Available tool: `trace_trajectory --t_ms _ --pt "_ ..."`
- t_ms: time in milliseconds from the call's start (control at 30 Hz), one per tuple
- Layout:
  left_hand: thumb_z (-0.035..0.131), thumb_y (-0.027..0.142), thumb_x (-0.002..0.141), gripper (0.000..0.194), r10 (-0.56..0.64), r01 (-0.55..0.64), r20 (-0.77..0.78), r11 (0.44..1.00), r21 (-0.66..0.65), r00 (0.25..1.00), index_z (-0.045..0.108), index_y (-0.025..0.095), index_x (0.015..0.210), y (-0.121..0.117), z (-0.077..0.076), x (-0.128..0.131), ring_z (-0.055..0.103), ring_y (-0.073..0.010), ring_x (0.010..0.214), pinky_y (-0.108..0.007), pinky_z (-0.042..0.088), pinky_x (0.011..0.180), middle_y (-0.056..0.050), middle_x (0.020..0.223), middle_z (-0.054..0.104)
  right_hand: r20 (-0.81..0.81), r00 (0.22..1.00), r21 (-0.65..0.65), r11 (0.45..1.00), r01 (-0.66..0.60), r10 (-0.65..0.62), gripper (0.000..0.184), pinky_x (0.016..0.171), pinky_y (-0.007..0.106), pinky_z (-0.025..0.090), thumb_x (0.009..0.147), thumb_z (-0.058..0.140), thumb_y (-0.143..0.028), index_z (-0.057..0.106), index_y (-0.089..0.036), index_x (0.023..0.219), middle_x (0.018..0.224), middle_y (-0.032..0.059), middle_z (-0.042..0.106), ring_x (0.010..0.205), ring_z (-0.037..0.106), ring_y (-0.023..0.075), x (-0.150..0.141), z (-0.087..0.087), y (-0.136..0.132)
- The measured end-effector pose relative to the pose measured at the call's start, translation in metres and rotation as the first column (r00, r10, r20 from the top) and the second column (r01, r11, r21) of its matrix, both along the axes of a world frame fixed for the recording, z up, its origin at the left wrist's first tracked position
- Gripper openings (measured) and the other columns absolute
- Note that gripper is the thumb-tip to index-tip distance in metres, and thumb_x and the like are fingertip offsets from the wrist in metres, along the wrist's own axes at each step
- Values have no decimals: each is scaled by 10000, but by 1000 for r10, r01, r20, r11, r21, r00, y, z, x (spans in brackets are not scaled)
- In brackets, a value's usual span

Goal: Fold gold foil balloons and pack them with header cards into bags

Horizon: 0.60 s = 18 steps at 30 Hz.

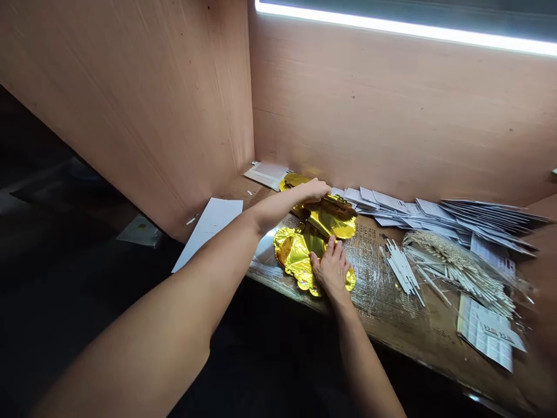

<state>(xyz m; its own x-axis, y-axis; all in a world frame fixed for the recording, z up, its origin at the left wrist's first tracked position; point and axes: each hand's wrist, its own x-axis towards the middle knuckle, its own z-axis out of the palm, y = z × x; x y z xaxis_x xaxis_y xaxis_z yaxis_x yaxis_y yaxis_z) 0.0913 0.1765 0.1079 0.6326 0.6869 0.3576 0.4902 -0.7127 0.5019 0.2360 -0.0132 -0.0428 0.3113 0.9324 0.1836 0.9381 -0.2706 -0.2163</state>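
Note:
Flat, crinkled gold foil balloons with scalloped edges lie on the cardboard-covered table. My left hand reaches across to the far part of the gold foil, its fingers curled down and closed on it near a folded section. Its fingertips are partly hidden. My right hand rests on the nearer foil close to the table's front edge, palm down with the fingers spread. How many foil pieces overlap here I cannot tell.
White printed packets lie fanned along the back wall. To the right are loose white sticks, a clear bag of white sticks and printed sheets. A white sheet lies at left. Wooden panels enclose the table.

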Motion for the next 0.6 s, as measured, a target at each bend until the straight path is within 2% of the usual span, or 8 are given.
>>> trace_trajectory --t_ms 100,167,233,300,333,467,533,600 --pt "538 82 947 329 74 -66 -59 988 137 995 683 155 1233 22 -10 43 619 -237 1129 -413 443 1070 -149 1196 720 45 999 38 999 16 -17 863 1126 633 358 1058 440 -582 195 -87 1721 1686 310 349 1475 416 491 -1 7 -11" --pt "451 72 978 333 46 -23 -100 975 222 994 695 137 1195 14 -29 46 638 -258 1088 -428 456 1034 -178 1165 717 78 997 101 995 2 -10 847 1148 640 327 1071 403 -587 222 -59 1708 1651 326 403 1470 428 475 5 9 -25" --pt "428 106 1002 307 -131 186 -208 944 271 969 718 145 1093 -11 -56 30 653 -259 1022 -401 477 965 -163 1096 726 118 992 116 992 -46 32 805 1182 643 284 1079 385 -589 303 -64 1683 1631 313 449 1485 420 456 13 7 -42" --pt "445 157 1030 286 -365 438 -288 863 253 885 720 178 1107 -45 -86 3 665 -239 1051 -367 479 958 -140 1159 733 152 977 47 987 -155 147 713 1212 634 253 1089 387 -563 406 -122 1649 1645 259 468 1514 405 425 18 2 -62" --pt "503 237 1041 239 -430 513 -325 825 237 842 712 196 1149 -63 -98 -10 663 -243 1094 -370 475 979 -133 1223 727 162 965 2 978 -208 205 659 1222 635 239 1096 391 -541 451 -158 1629 1658 227 468 1529 396 410 19 -2 -73" --pt "618 525 1009 341 -394 511 -429 836 201 813 707 200 1060 -119 -128 -46 674 -281 1012 -414 475 914 -112 1094 760 162 937 -68 951 -303 310 513 1237 673 186 1103 432 -462 568 -254 1552 1645 157 515 1539 407 391 17 -12 -119" --pt "625 542 1005 347 -410 517 -404 832 202 818 712 213 1073 -136 -133 -54 679 -276 1020 -410 472 925 -111 1091 764 149 932 -54 944 -326 330 475 1238 696 146 1089 481 -450 602 -288 1519 1620 147 548 1525 426 393 15 -14 -141" --pt "660 514 993 346 -480 565 -351 801 197 804 706 226 1179 -146 -136 -58 675 -271 1140 -394 471 982 -127 1253 744 133 917 -33 927 -375 376 465 1232 716 111 1065 540 -475 623 -307 1491 1595 144 575 1501 450 403 16 -12 -159"
